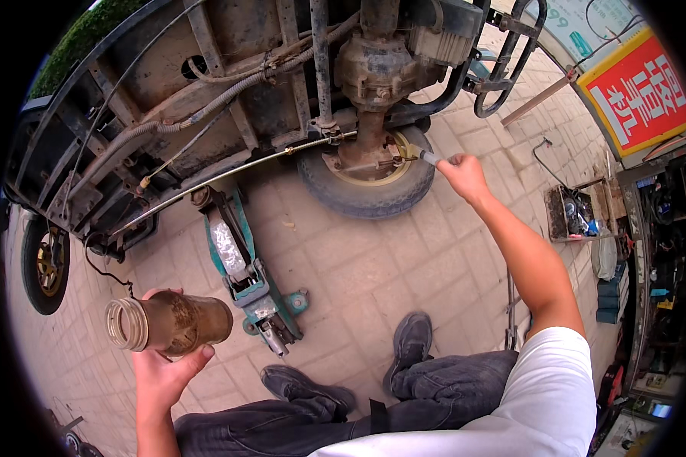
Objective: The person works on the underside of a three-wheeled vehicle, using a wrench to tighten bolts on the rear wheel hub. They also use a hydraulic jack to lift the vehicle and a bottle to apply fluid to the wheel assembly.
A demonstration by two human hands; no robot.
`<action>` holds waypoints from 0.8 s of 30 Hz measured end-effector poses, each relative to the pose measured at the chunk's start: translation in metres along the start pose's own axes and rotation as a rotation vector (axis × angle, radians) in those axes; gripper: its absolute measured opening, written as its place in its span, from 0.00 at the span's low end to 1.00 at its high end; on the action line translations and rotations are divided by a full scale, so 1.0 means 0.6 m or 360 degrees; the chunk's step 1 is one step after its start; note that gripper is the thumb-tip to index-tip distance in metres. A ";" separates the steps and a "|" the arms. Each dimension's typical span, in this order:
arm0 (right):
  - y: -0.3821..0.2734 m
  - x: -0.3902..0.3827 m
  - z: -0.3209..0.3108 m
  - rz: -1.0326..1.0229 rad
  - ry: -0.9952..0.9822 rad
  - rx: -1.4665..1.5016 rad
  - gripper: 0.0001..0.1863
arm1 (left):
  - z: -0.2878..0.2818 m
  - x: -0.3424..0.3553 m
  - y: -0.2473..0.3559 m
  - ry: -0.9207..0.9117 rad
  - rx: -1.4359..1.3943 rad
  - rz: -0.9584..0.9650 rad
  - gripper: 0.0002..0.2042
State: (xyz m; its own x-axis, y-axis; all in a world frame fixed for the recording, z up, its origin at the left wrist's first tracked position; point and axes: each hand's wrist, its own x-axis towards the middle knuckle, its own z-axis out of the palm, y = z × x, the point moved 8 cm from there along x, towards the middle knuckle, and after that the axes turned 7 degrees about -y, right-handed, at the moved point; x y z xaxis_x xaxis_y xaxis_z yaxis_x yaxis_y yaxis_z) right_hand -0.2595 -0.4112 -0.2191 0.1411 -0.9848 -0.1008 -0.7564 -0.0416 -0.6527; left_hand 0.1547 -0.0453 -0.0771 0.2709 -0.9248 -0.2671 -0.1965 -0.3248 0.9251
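Note:
My left hand (162, 373) is wrapped round a dirty, see-through jar (190, 321) with a threaded, lidless mouth. The jar lies nearly on its side, its mouth toward the left, and brown grime coats it inside. My right arm is stretched out to the far right, and my right hand (465, 177) grips a tool by its pale grey, cylindrical handle (428, 158). The tool's other end reaches the brake parts (391, 157) inside the wheel (373, 199); its tip is too small to make out. A rusty axle housing (372, 135) runs into that wheel.
A tipped-up vehicle underside (183, 99) with rods and cables fills the far side. A teal floor jack (240, 259) stands on the paving between it and my shoes (411, 343). At right are a parts box (575, 209), a red sign (640, 91) and crowded shelves (667, 213).

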 end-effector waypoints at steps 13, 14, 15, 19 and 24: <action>0.001 -0.002 0.007 -0.0115 0.0034 0.0093 0.16 | -0.019 -0.001 0.012 -0.0206 0.0445 0.0069 0.35; 0.006 0.002 0.013 -0.0124 0.0022 0.0114 0.16 | -0.020 -0.004 0.010 -0.0190 0.0533 0.0077 0.36; 0.007 0.006 0.017 -0.0135 0.0012 0.0129 0.16 | -0.021 -0.007 0.013 -0.0167 0.0529 0.0117 0.36; 0.026 0.010 0.001 -0.0145 0.0077 0.0093 0.16 | -0.010 0.000 0.034 -0.0153 0.0579 0.0211 0.36; 0.022 0.013 0.000 -0.0122 0.0103 0.0161 0.17 | -0.007 0.002 0.038 -0.0160 0.0569 0.0217 0.36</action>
State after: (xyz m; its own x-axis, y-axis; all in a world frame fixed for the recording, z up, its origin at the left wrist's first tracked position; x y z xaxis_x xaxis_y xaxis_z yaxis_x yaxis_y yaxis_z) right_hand -0.2683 -0.4192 -0.2285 0.1522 -0.9883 -0.0011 -0.6762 -0.1033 -0.7295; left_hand 0.1543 -0.0528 -0.0552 0.1297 -0.9732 -0.1899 -0.5451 -0.2300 0.8062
